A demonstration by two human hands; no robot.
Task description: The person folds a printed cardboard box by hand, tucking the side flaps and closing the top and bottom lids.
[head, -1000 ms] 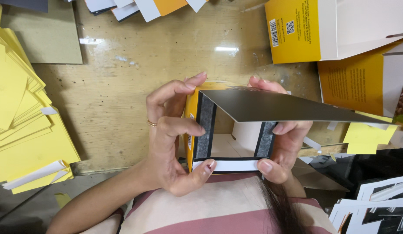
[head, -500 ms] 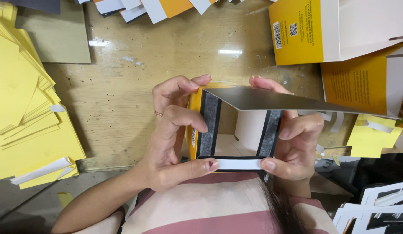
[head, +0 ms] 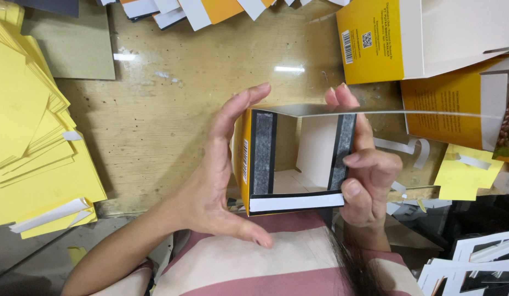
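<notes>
**Card, tape and worn wood**

The open carton is thin paperboard: glossy yellow outside, matt white inside, with black edges carrying rough grey adhesive strips. The worktop is pale wood, scuffed and speckled, with a slight sheen. The stacked yellow sheets look like smooth matt card.

A worn wooden tabletop with dark specks and bright glints of overhead light. A stack of yellow card sheets lies at the left, flattened yellow and white cartons at the upper right, and loose paper strips at the right edge
</notes>
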